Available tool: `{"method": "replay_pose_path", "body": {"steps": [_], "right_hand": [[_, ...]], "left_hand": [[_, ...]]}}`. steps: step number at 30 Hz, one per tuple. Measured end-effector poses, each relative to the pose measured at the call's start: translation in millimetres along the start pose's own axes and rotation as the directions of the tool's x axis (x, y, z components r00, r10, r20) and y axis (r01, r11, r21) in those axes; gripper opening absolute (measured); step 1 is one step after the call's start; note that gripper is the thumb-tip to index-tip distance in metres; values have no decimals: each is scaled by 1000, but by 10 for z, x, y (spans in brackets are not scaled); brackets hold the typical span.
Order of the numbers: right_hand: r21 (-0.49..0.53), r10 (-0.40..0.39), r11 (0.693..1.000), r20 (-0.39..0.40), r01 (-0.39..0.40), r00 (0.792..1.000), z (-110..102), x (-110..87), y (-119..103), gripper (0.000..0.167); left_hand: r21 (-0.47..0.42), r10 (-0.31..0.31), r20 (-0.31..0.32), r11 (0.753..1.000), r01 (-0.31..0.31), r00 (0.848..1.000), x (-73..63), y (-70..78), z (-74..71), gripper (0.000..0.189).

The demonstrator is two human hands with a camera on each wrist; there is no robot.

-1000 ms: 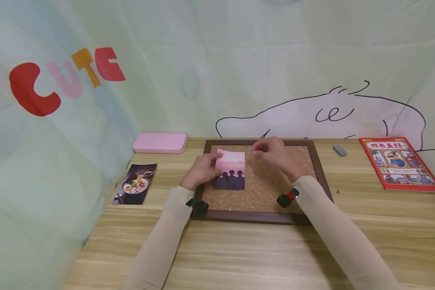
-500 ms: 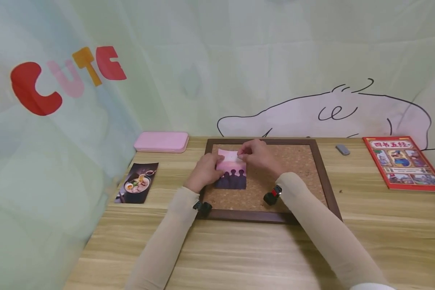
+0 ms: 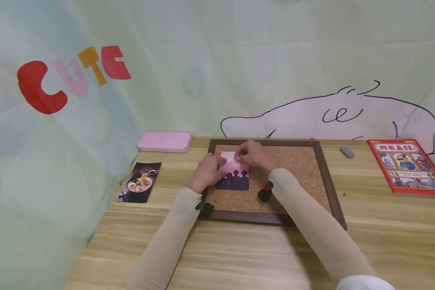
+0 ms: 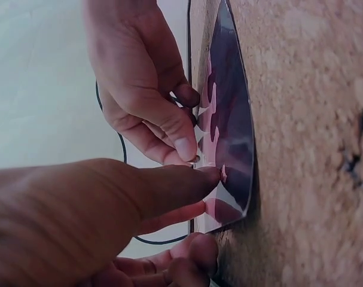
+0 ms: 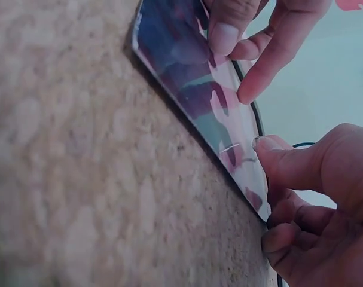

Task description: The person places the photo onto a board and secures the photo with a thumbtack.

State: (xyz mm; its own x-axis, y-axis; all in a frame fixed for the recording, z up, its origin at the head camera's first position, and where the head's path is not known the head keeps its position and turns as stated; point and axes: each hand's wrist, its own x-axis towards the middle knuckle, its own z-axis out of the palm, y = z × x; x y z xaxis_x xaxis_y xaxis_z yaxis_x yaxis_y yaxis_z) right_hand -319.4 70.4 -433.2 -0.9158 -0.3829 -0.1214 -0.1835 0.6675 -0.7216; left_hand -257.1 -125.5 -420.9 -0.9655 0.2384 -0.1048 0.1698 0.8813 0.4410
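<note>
A photo (image 3: 233,183) of dark silhouettes under a pink sky lies on the left half of a brown-framed corkboard (image 3: 290,173). My left hand (image 3: 206,173) presses the photo's left side, thumb and forefinger resting on its face. At the upper part of the photo, my right hand (image 3: 253,156) pinches a small pin-like thing (image 5: 256,142) between thumb and forefinger. Fingertips hide most of it, so its exact kind is unclear. In the left wrist view the photo (image 4: 232,119) bows slightly, and its near edge stands a little off the cork.
Left of the board lies a second photo (image 3: 140,183), of a bowl of noodles. A pink pencil case (image 3: 164,141) is behind it. At the right are a grey eraser (image 3: 346,152) and a red-covered book (image 3: 409,166). A fabric backdrop (image 3: 188,80) hangs behind the table.
My right hand has moved left from over the cork to the photo's upper part. The left hand stays on the photo's left side. The photo's top edge looks flatter.
</note>
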Motion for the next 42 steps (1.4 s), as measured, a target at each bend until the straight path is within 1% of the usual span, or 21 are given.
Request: {"method": "replay_pose_path", "body": {"steps": [10,13,17,18,24,25,30,42], "right_hand": [[-43,3,999,-3,-3,1000,5,81,-12,12],[-44,19,999,-3,-20,1000,8,98,-31,13],[-23,63,998,-2,-63,998,12,115,-54,16],[-19,70,997,-5,-70,998,13,119,-60,16],[17,94,995,-30,-94,995,6,140,-79,19],[30,100,995,-30,-99,995,4,143,-81,19],[67,111,992,-16,-110,994,-5,145,-93,18],[81,134,988,2,-134,991,-21,133,-104,15]], "left_hand": [[12,16,-4,1000,-16,1000,-6,13,9,42],[11,14,1,1000,-14,1000,-9,16,6,43],[1,7,9,1000,-7,1000,-6,17,-1,44],[3,20,-2,1000,-20,1000,20,-22,27,43],[9,58,-19,998,-58,998,8,-28,15,43],[7,52,-12,999,-52,999,-18,7,-15,43],[18,57,-18,998,-57,998,-11,2,-7,43],[13,46,-9,999,-46,999,-7,17,-4,44]]}}
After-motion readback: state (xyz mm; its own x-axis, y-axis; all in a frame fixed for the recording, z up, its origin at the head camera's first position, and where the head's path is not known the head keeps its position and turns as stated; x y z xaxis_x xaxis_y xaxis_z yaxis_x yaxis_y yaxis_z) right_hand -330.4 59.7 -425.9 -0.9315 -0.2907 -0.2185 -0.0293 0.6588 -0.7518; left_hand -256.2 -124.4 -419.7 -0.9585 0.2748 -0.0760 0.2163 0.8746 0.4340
